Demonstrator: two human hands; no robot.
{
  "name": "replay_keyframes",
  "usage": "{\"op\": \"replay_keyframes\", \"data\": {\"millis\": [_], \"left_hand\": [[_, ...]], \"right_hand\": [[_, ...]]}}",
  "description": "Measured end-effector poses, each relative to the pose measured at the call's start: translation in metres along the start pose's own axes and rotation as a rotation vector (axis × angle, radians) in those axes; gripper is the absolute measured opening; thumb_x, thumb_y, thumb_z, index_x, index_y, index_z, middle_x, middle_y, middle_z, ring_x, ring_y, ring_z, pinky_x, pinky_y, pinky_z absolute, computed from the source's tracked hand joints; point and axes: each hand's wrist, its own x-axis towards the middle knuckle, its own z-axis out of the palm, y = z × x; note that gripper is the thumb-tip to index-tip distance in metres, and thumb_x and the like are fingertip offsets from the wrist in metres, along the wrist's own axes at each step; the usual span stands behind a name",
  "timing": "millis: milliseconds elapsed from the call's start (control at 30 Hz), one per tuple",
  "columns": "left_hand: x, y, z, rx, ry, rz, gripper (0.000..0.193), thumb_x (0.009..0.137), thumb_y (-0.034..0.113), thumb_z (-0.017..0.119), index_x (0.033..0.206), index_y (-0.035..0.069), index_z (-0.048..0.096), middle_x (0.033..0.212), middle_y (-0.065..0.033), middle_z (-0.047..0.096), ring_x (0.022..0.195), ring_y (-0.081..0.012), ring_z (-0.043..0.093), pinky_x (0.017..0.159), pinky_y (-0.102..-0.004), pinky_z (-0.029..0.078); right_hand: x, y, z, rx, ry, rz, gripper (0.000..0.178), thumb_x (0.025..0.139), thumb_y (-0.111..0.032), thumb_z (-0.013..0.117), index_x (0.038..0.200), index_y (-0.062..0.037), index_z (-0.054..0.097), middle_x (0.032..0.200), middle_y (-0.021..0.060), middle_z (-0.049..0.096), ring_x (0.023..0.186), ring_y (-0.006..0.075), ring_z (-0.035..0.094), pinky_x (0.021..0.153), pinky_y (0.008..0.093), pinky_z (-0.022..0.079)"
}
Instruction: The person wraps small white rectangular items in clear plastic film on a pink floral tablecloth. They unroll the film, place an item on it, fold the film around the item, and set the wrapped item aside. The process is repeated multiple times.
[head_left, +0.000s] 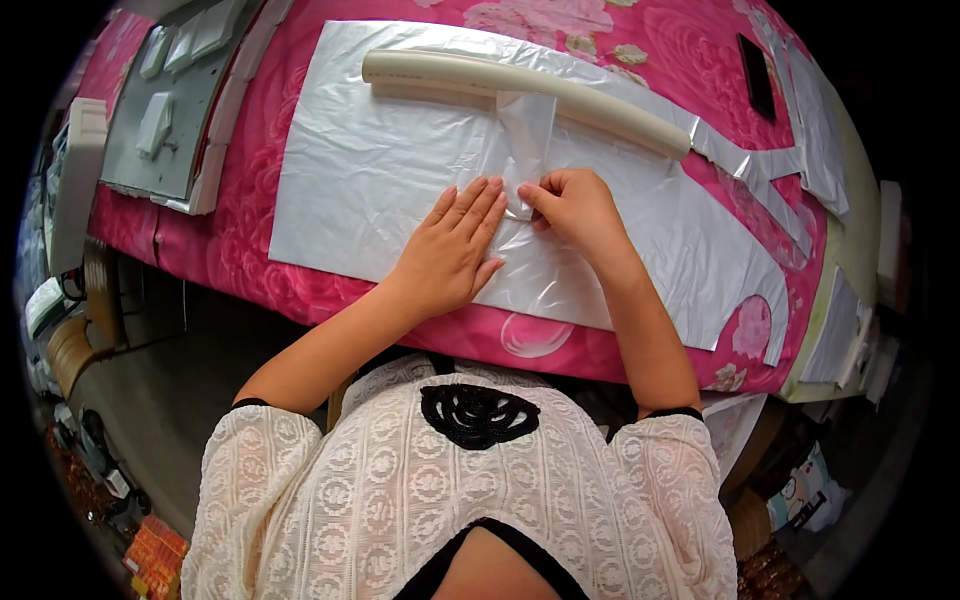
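Observation:
White plastic bags [350, 180] lie flat in front of me, with handle cut-outs at their right end. Across their far part rests a long cream plastic pipe [590, 108]. A narrow folded piece of thin plastic [526, 128] runs from the pipe toward my hands. My left hand [452, 245] lies flat on the bags with its fingers stretched out, fingertips beside this folded piece. Thumb and forefinger of my right hand [578, 208] are closed in a pinch on the near end of the folded plastic.
A pink floral tablecloth [250, 190] covers the table. On the left stands a grey metal panel [185, 110] with white blocks on it. A black phone [756, 77] lies at the far right, near more white plastic [815, 150]. Below the table's right side sits a printed package [800, 490].

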Motion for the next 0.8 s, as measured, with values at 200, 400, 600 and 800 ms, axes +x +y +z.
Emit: {"op": "replay_keyframes", "data": {"millis": [200, 400, 600, 800], "left_hand": [[-0.004, 0.004, 0.004, 0.054, 0.022, -0.048, 0.068, 0.085, 0.032, 0.051, 0.139, -0.002, 0.029, 0.147, -0.0178, 0.025, 0.139, -0.0283, 0.019, 0.112, -0.0423, 0.012], [0.0, -0.004, 0.0, 0.062, 0.134, 0.04, 0.051, 0.083, 0.019, 0.055, 0.128, -0.001, 0.043, 0.137, -0.016, 0.041, 0.127, -0.0278, 0.039, 0.105, -0.0405, 0.029], [0.019, -0.029, -0.009, 0.093, 0.294, 0.205, 0.02, 0.074, 0.003, 0.062, 0.094, 0.003, 0.06, 0.111, -0.0083, 0.063, 0.101, -0.02, 0.061, 0.083, -0.0335, 0.047], [0.011, -0.02, -0.018, -0.198, 0.197, 0.217, 0.021, 0.07, 0.014, 0.07, 0.086, 0.005, 0.059, 0.109, -0.007, 0.063, 0.1, -0.0199, 0.061, 0.086, -0.0361, 0.047]], "right_hand": [[-0.015, 0.016, 0.017, -0.575, 0.535, -0.63, 0.048, 0.072, -0.022, 0.072, 0.114, -0.0033, 0.057, 0.117, 0.0134, 0.056, 0.1, 0.025, 0.056, 0.087, 0.0365, 0.044], [0.01, 0.028, 0.001, -0.685, 0.253, -1.016, 0.049, 0.073, -0.015, 0.068, 0.118, -0.0032, 0.055, 0.125, 0.0098, 0.054, 0.116, 0.028, 0.049, 0.102, 0.0397, 0.036], [0.014, 0.022, -0.011, -0.495, 0.124, -0.976, 0.043, 0.069, 0.001, 0.058, 0.112, -0.0017, 0.059, 0.122, 0.0096, 0.056, 0.112, 0.0278, 0.051, 0.098, 0.0369, 0.041], [0.003, 0.031, 0.001, -0.441, 0.248, -1.076, 0.035, 0.063, 0.004, 0.061, 0.097, -0.0037, 0.064, 0.102, 0.0066, 0.065, 0.091, 0.0249, 0.059, 0.08, 0.0345, 0.048]]}}
